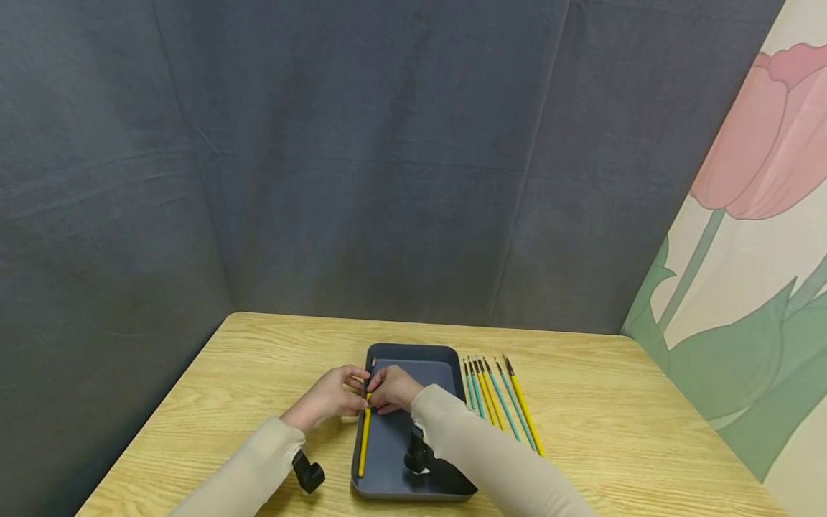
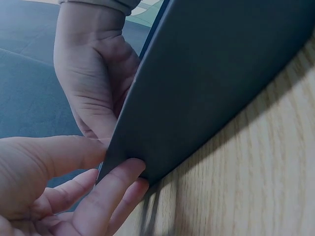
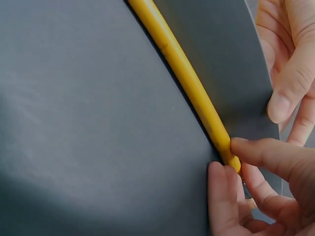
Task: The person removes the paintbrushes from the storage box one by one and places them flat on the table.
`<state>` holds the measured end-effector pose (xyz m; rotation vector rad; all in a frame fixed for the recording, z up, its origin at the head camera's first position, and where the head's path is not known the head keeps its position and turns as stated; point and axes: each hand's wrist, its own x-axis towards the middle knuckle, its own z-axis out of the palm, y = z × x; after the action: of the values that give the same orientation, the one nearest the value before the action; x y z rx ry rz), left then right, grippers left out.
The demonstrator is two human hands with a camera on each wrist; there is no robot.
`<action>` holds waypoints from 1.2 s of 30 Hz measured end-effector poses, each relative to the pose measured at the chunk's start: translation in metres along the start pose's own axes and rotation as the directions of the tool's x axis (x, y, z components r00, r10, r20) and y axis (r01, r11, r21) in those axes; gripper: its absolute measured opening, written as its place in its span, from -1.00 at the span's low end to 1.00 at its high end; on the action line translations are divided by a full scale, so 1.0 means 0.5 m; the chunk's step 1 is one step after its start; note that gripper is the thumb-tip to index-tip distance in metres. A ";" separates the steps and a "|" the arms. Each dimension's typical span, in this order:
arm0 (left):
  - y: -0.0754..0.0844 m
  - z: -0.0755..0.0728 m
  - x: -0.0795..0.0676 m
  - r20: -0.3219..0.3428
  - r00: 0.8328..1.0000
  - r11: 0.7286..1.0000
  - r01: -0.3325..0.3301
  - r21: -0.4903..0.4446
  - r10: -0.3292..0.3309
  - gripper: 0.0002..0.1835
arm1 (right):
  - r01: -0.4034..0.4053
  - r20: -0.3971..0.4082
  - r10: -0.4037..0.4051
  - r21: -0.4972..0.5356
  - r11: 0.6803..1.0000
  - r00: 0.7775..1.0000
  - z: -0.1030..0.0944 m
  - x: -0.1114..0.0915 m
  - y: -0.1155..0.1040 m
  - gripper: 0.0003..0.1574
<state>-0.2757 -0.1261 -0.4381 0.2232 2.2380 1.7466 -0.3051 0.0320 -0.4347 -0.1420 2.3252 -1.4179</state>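
A yellow-handled paintbrush lies lengthwise inside the dark grey tray, along its left wall. My right hand reaches into the tray and pinches the brush between thumb and fingers near the end of its yellow handle. The brush's tip shows beyond the hand, toward the tray's far left corner. My left hand holds the tray's left side: in the left wrist view its fingers lie against the outer wall, with the thumb at the rim.
Right of the tray, several paintbrushes with yellow and turquoise handles lie in a row on the wooden table; the rightmost is a thick yellow brush. A dark grey curtain hangs behind the table, and a tulip-patterned wall stands at right.
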 end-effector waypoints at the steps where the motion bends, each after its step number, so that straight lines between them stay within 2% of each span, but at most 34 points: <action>1: 0.001 0.000 0.000 0.000 1.000 1.000 0.003 0.000 -0.003 -0.43 | -0.003 -0.002 0.003 -0.009 1.000 1.000 0.001 0.001 -0.001 -0.77; 6: 0.005 0.000 -0.005 0.003 1.000 1.000 0.006 -0.004 -0.006 -0.43 | -0.016 -0.015 0.015 -0.046 0.999 1.000 0.002 0.005 -0.007 -0.77; 14: 0.001 0.002 -0.005 0.000 1.000 1.000 -0.010 0.004 0.010 -0.42 | -0.011 -0.015 0.009 -0.152 0.988 1.000 0.007 0.014 -0.005 -0.66; 22: 0.001 0.002 -0.002 -0.007 1.000 1.000 -0.010 0.011 0.010 -0.44 | 0.002 -0.012 -0.004 -0.118 0.993 1.000 0.002 -0.001 -0.009 -0.70; 29: 0.003 0.002 -0.004 0.003 1.000 1.000 -0.006 0.002 0.006 -0.44 | -0.013 0.053 0.013 0.009 1.000 0.998 -0.012 -0.004 -0.004 -0.74; 36: 0.003 0.004 -0.004 -0.009 1.000 1.000 -0.005 0.006 0.005 -0.43 | -0.060 0.094 0.054 0.064 0.996 0.994 -0.029 -0.006 0.005 -0.71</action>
<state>-0.2732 -0.1245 -0.4371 0.2225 2.2510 1.7468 -0.3076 0.0463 -0.4303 -0.1181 2.1880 -1.4282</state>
